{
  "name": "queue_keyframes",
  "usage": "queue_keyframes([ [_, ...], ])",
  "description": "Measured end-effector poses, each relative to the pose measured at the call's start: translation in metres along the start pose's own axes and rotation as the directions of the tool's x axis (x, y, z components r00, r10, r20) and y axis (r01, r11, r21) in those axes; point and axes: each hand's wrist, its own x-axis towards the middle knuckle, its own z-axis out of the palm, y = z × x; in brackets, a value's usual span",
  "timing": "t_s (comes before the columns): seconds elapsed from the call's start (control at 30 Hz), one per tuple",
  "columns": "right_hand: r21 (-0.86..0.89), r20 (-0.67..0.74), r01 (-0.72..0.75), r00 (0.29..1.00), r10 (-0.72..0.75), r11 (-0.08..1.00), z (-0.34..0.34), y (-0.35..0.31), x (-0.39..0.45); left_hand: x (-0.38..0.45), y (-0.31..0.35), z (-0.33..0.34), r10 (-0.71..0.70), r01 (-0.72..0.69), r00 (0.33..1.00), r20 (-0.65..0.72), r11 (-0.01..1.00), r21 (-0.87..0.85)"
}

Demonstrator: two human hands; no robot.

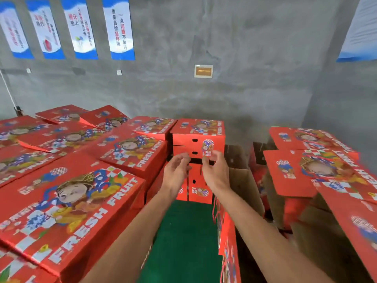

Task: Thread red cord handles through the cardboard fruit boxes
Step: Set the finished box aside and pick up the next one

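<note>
Cardboard fruit box point(199, 142) looks light and stiff, best held at its side edges; left hand point(177, 170) and right hand point(216, 172) reach with loosely curled fingers, holding nothing.

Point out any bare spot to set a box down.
Only the green floor strip shows bare, bordered by stacked boxes leftward, red flats rightward, the centre stack ahead. Both arms cross it. Elsewhere it's crowded.
</note>
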Motion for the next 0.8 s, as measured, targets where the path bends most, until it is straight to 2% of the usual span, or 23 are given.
queue_keyframes([
  [0.23,-0.172,-0.072,-0.099,0.994,0.088,0.98,0.046,0.05,0.153,0.176,-0.036,-0.001,-0.066,0.069,0.997,-0.029,0.992,0.11],
  [0.37,-0.25,-0.112,-0.134,0.988,0.109,0.959,0.056,0.076,0.214,0.254,-0.057,-0.001,-0.111,0.13,0.988,-0.104,0.97,0.204],
  [0.47,-0.298,-0.179,-0.162,0.978,0.112,0.941,0.064,0.091,0.246,0.293,-0.069,0.004,-0.193,0.243,0.964,-0.182,0.921,0.306],
  [0.63,-0.286,-0.402,-0.233,0.91,0.105,0.929,0.078,0.111,0.273,0.33,-0.085,0.017,-0.225,0.295,0.95,-0.218,0.876,0.382],
  [0.8,-0.059,-0.33,-0.239,0.921,0.207,0.969,0.076,0.126,0.293,0.346,-0.095,0.024,-0.272,0.301,0.95,-0.15,0.926,0.229],
])
